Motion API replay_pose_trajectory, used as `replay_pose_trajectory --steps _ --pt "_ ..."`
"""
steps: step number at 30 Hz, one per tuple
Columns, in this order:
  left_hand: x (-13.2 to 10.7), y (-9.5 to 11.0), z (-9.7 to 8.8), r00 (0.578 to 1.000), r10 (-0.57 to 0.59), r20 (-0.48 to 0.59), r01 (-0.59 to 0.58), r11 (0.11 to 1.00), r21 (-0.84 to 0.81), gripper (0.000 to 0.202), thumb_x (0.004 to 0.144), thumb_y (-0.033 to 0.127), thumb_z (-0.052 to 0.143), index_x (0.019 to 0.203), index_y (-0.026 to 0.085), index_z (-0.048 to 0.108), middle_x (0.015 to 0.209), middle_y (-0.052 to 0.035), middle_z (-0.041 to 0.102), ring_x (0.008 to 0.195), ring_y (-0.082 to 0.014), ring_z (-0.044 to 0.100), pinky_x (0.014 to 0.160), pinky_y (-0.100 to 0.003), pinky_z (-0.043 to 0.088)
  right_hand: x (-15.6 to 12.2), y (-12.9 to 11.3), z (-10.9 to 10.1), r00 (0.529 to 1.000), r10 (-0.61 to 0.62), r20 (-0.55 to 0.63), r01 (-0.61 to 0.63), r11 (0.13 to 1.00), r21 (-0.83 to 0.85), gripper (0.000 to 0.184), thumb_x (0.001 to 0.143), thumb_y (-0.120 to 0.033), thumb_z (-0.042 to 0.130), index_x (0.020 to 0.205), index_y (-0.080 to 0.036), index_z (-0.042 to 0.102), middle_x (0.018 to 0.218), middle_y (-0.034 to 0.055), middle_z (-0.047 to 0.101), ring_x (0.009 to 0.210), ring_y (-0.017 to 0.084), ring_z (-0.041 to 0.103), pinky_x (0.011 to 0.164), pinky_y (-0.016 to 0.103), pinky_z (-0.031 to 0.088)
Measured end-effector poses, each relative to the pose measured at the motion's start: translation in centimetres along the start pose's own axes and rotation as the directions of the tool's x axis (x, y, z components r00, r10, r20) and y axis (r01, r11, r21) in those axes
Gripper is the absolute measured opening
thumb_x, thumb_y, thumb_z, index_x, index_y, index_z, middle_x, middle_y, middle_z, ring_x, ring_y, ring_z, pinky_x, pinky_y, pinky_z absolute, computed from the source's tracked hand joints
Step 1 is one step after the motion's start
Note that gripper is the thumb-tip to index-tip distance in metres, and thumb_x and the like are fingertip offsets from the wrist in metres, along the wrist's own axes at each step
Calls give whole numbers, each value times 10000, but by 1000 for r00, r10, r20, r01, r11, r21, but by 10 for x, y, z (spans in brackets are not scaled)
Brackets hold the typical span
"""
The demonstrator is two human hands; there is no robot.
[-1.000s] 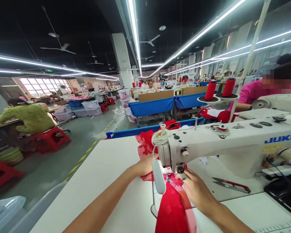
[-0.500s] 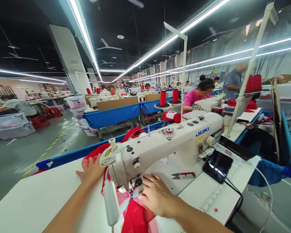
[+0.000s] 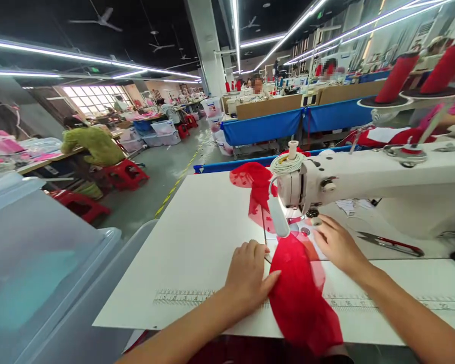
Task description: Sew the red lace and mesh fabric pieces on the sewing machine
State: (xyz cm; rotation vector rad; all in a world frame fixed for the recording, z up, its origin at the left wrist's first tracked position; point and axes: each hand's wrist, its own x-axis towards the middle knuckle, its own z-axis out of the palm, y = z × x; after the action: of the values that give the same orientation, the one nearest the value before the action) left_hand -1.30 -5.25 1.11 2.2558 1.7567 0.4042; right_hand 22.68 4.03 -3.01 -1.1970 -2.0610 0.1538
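Observation:
A strip of sheer red fabric (image 3: 299,293) runs from the table's front edge under the needle of a white sewing machine (image 3: 364,182) and bunches behind it. My left hand (image 3: 248,275) lies on the white table (image 3: 197,242) with curled fingers, its thumb touching the fabric's left edge. My right hand (image 3: 335,242) rests flat with fingers stretched out, pressing the fabric just right of the needle and below the machine head.
Red-handled thread snips (image 3: 389,243) lie on the table to the right. Two red thread cones (image 3: 420,71) stand above the machine. A clear plastic bin (image 3: 41,263) sits at my left. Other people sit at tables across a grey aisle.
My left hand has come from behind the machine to the front, beside the fabric. My view has swung back left and lower. The right hand stays by the needle.

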Motion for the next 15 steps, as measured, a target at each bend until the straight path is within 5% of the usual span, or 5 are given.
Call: replay_pose_trajectory --steps 3,7,10,12,15 --pt "-22 16 5 995 -89 50 91 995 -33 384 781 308 726 1096 159 563 1112 -93 566 1014 -276 511 912 -457 441 -8 -20 -21 998 22 57 -21 1000 -10 251 899 -272 380 914 -240 629 968 76 702 865 226 676 719 356 544" --pt "-30 21 11 997 -67 44 71 990 -120 156 803 247 680 880 170 568 1052 -87 562 955 -256 488 865 -424 421 -35 -65 -50 949 63 310 -100 989 104 250 958 -359 406 958 -250 630 865 26 706 700 174 646 609 284 513" --pt "-34 22 12 996 -32 86 64 912 -405 206 889 287 567 729 190 482 787 -25 537 727 -175 454 726 -338 402 -69 -90 -58 926 53 374 -143 965 218 263 968 -370 433 853 -252 638 766 17 690 658 161 646 569 245 523" --pt "-35 26 11 991 -10 132 102 698 -709 285 951 391 487 747 192 479 707 1 512 643 -141 422 665 -301 387 -96 -95 -55 937 35 348 -148 942 302 204 933 -378 499 881 -267 663 755 17 698 606 160 645 522 234 530" --pt "-30 37 5 972 -7 236 236 62 -970 350 921 522 546 921 172 569 835 -38 618 737 -154 548 711 -285 451 -135 -89 -39 964 199 176 -247 915 318 357 841 -397 647 1183 -294 631 989 64 729 783 220 709 647 277 593"
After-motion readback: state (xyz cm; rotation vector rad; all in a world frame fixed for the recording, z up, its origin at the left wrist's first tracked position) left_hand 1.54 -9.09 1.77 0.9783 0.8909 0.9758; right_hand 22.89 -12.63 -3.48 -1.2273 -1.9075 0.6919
